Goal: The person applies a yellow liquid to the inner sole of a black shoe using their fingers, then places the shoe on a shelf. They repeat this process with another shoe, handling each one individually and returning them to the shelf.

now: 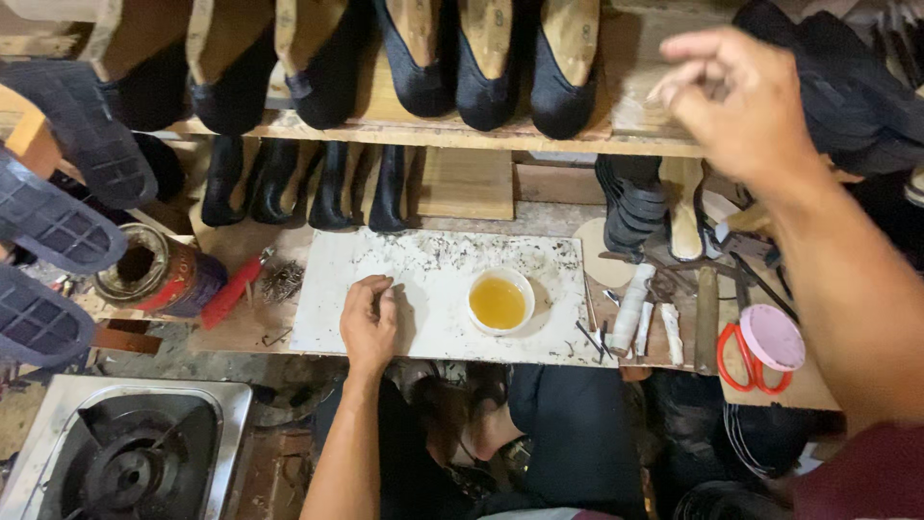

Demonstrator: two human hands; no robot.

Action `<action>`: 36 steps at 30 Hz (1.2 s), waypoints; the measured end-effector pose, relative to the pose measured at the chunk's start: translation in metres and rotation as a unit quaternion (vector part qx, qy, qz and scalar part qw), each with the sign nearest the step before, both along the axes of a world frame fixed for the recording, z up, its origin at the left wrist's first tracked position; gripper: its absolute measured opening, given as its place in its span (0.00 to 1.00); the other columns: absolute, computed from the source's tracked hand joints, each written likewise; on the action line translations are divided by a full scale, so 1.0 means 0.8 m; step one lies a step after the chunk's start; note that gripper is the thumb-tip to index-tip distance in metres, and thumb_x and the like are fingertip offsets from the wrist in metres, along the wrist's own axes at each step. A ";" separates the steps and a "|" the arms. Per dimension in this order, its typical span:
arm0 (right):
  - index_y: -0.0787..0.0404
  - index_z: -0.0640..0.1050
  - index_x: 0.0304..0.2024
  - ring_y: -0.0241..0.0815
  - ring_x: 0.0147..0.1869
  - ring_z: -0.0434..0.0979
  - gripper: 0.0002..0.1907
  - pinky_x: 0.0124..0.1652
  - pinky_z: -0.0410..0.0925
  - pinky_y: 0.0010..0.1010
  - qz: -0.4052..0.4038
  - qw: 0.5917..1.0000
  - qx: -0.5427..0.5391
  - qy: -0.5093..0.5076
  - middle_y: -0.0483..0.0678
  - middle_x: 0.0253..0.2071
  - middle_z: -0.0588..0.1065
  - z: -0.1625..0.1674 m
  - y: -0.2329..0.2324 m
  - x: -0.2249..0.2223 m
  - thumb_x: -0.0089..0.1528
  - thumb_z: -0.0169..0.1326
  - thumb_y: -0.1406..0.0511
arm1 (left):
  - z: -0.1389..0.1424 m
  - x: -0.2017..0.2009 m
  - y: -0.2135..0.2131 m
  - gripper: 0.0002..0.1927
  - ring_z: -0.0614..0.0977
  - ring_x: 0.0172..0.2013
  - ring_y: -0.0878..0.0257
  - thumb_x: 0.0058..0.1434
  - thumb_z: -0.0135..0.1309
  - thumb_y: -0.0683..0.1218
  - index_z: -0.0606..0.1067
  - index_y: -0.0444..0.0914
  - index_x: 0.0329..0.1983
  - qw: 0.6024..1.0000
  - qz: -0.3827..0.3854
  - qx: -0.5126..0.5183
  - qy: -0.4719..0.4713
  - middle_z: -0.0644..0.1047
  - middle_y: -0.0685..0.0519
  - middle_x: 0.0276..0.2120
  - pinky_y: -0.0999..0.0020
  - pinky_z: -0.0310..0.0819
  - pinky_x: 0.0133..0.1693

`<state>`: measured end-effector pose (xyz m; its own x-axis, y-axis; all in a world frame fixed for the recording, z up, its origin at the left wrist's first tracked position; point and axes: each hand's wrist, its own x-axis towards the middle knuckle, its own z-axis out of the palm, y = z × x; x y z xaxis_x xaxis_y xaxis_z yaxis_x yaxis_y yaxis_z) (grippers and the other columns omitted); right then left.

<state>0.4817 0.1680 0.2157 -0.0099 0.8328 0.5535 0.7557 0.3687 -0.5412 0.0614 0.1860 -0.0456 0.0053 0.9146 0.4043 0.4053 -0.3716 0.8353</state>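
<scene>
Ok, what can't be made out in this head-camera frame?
- Right hand: motion-blurred, so whether its fingertips pinch anything is unclear.
- Left hand: rests curled on the white slab; anything under the palm is hidden.
- Upper shelf shoes: tops cut off by the frame edge.
- Gas stove: cropped at the bottom-left corner.
- Small tools beside the bowl of yellow liquid: too small to identify.

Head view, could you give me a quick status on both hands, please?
Left hand resting on white slab, empty. Right hand raised near upper shelf, fingers pinched, blurred. Bowl of yellow liquid beside left hand.
</scene>
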 end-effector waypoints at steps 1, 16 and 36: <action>0.70 0.75 0.61 0.37 0.48 0.80 0.17 0.50 0.72 0.29 0.035 0.998 -0.018 0.057 0.54 0.46 0.81 -0.003 -0.020 -0.007 0.70 0.55 0.74 | 0.000 0.000 0.000 0.08 0.82 0.46 0.53 0.63 0.53 0.39 0.79 0.33 0.43 1.000 0.004 -0.006 0.007 0.80 0.45 0.47 0.65 0.76 0.45; 0.68 0.74 0.59 0.35 0.43 0.81 0.24 0.47 0.73 0.26 0.108 0.899 -0.293 0.306 0.49 0.39 0.83 -0.247 -0.189 -0.213 0.60 0.59 0.73 | 0.065 0.039 -0.179 0.13 0.83 0.43 0.58 0.64 0.60 0.42 0.79 0.33 0.51 0.948 -0.280 -0.078 -0.126 0.81 0.47 0.42 0.66 0.77 0.46; 0.72 0.72 0.66 0.39 0.52 0.76 0.24 0.53 0.68 0.27 -0.064 0.976 -0.136 0.159 0.56 0.52 0.79 -0.285 -0.095 -0.112 0.69 0.58 0.70 | 0.056 -0.116 0.033 0.20 0.78 0.47 0.44 0.56 0.52 0.43 0.77 0.37 0.53 0.961 0.215 0.085 0.154 0.79 0.41 0.44 0.50 0.71 0.50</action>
<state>0.3918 0.0923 -0.0126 0.2392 0.9327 0.2701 0.5639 0.0929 -0.8206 -0.0314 0.2127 -0.0008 -0.2143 0.7796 0.5885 0.7701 -0.2357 0.5927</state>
